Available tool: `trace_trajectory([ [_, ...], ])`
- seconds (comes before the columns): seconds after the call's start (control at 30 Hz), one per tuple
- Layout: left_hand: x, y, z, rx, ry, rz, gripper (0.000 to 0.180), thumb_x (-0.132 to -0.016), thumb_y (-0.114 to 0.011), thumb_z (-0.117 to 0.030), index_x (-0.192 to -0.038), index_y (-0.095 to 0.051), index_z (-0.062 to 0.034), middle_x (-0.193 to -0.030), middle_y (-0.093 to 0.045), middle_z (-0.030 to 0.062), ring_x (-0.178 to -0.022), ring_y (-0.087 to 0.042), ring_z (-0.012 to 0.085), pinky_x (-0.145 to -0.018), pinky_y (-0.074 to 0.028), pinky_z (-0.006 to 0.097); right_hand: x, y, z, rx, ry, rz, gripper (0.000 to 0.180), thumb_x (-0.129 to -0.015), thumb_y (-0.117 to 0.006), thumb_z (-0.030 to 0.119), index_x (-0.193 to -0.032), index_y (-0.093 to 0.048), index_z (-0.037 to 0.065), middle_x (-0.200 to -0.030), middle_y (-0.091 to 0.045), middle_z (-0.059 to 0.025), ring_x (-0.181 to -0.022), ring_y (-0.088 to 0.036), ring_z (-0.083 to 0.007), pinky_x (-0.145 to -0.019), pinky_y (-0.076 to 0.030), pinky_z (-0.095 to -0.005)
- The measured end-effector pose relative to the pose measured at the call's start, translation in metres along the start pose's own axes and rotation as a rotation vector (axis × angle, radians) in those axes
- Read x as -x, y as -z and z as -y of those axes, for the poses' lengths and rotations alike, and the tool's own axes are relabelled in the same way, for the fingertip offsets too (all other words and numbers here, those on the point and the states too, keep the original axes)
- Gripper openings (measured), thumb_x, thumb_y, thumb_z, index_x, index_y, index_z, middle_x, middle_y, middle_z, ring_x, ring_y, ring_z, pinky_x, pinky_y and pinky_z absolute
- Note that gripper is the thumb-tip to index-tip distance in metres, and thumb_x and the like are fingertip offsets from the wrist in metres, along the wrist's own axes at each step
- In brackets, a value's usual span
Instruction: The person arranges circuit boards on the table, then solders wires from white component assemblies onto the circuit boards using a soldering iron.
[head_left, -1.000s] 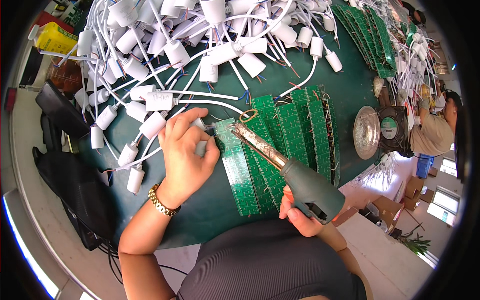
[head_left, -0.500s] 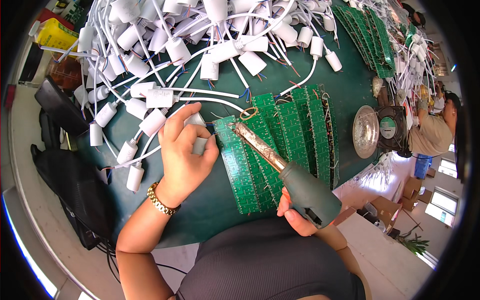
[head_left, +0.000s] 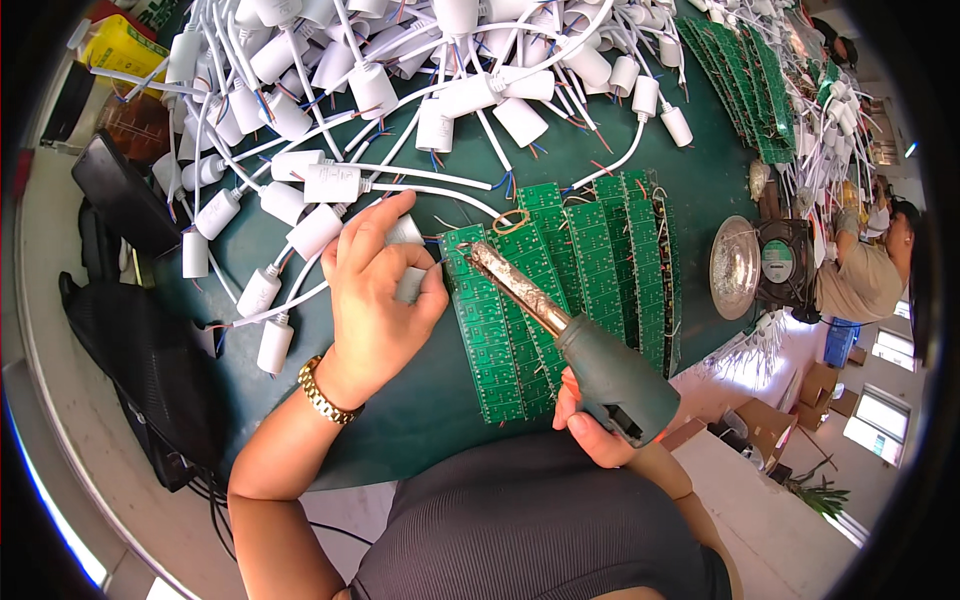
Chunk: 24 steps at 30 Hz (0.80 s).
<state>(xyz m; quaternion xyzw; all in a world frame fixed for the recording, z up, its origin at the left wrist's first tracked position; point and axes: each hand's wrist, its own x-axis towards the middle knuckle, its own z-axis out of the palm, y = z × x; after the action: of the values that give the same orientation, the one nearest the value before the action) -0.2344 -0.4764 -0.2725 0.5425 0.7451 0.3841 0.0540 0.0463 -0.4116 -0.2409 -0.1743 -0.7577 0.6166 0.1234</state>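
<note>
Head view, looking down: nearest the body, the right hand is clenched round the grey-green grip of a soldering iron, held low at the table edge so the long brownish barrel slants up and to the left. Its tip comes down at the upper left corner of the nearest green circuit board, which seems to be why the iron is held at such a shallow angle: the barrel passes over the boards without touching them.

Just left of that tip, the left hand, a gold-coloured watch band on its wrist, is curled about a small white cylindrical capacitor. The fingers grasp it firmly and press it towards the board's edge, apparently to keep its leads at the joint; the leads themselves are hidden behind the fingers.

The boards lie overlapped in a fanned row on the dark green table, each one's edge exposed in turn. Beyond them spreads a big heap of white capacitors with wires, within easy reach of the left hand. Farther right stand a round metal dish and a small black fan, and at the far right edge another person sits at work
</note>
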Motion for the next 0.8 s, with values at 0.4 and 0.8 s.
trace_trajectory([
  [0.4, -0.005, 0.003, 0.004, 0.016, -0.019, 0.135, 0.015, -0.062, -0.071, -0.001, -0.071, -0.062, -0.0097, -0.130, -0.061, 0.0053, -0.122, -0.051, 0.0294, -0.100, -0.032, 0.044, 0.010, 0.001, 0.003, 0.042, -0.103, -0.002, 0.035, -0.086, -0.055, 0.003, -0.120, -0.048, 0.001, -0.091, -0.056, -0.0109, -0.073, -0.059, -0.0173, -0.066, -0.054, -0.0347],
  [0.8, -0.007, 0.004, 0.003, 0.017, -0.034, 0.168, 0.016, -0.059, -0.069, 0.000, -0.068, -0.059, -0.0095, -0.128, -0.061, 0.0052, -0.121, -0.051, 0.0292, -0.101, -0.030, 0.045, 0.006, -0.008, 0.008, 0.179, -0.228, -0.052, 0.032, -0.075, -0.073, 0.011, -0.103, -0.060, 0.001, -0.089, -0.063, -0.0101, -0.073, -0.063, -0.0272, -0.064, -0.052, -0.0342],
])
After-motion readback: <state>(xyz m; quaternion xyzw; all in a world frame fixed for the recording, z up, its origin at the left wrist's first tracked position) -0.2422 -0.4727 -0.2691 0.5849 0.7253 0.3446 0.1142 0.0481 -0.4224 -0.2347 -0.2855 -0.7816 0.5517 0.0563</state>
